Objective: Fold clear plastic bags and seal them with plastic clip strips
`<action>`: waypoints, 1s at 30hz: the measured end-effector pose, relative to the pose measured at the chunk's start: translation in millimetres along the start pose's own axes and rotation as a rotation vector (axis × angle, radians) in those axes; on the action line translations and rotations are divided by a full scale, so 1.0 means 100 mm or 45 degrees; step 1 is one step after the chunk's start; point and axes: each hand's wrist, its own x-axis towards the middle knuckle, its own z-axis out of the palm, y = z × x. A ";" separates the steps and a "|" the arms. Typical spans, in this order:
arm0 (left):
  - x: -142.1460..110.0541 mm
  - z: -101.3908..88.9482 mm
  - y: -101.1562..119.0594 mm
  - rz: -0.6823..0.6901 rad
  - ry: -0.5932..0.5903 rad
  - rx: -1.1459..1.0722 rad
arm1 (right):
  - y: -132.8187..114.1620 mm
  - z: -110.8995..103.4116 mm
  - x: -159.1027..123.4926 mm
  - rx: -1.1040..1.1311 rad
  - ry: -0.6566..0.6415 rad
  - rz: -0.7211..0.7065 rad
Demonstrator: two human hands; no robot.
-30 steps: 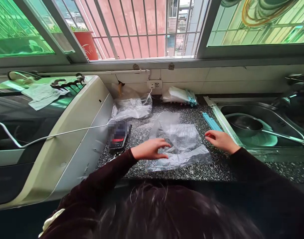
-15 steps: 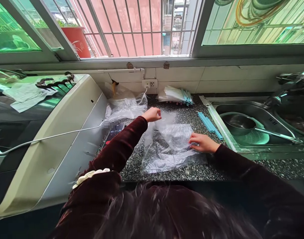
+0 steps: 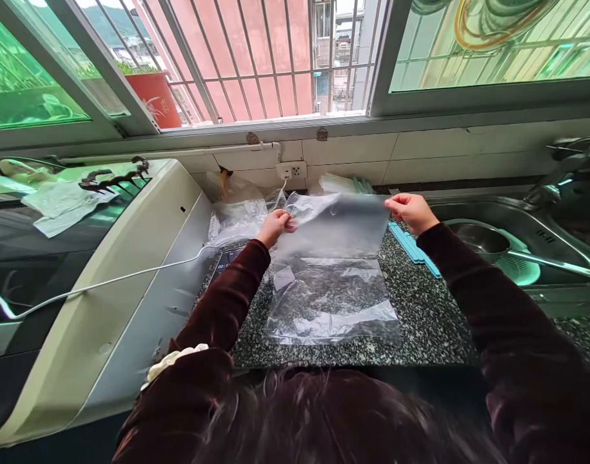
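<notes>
A translucent frosted plastic bag (image 3: 340, 225) is stretched between my two hands, raised above the counter. My left hand (image 3: 278, 227) pinches its left upper corner, and my right hand (image 3: 411, 211) pinches the right upper corner. Beneath and nearer to me, a clear plastic bag (image 3: 333, 299) lies flat and crinkled on the speckled counter (image 3: 434, 322). A small whitish label (image 3: 284, 278) shows at its left side. Light blue plastic strips (image 3: 413, 250) lie beside my right forearm.
A stack of bags with blue edges (image 3: 345, 183) lies by the wall, partly hidden. Crumpled clear plastic (image 3: 239, 212) sits at the back left, near a phone (image 3: 222, 263) and a white cable (image 3: 130, 265). At right is a sink (image 3: 560, 225) holding a pan (image 3: 478, 237).
My right hand has gone up and away from me, and my left hand slightly left. The frosted bag has been lifted and spread between them. The view has tilted slightly.
</notes>
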 end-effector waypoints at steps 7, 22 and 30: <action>0.17 0.11 -0.17 0.002 0.062 0.174 | 0.24 0.08 0.50 -0.280 0.069 0.121; -0.62 -0.04 -0.63 1.101 -0.539 1.435 | 0.72 0.20 -0.71 -0.793 -0.364 -0.367; -0.85 -0.48 -0.71 1.179 -0.455 1.567 | 0.75 -0.28 -1.25 -1.185 -0.333 -0.712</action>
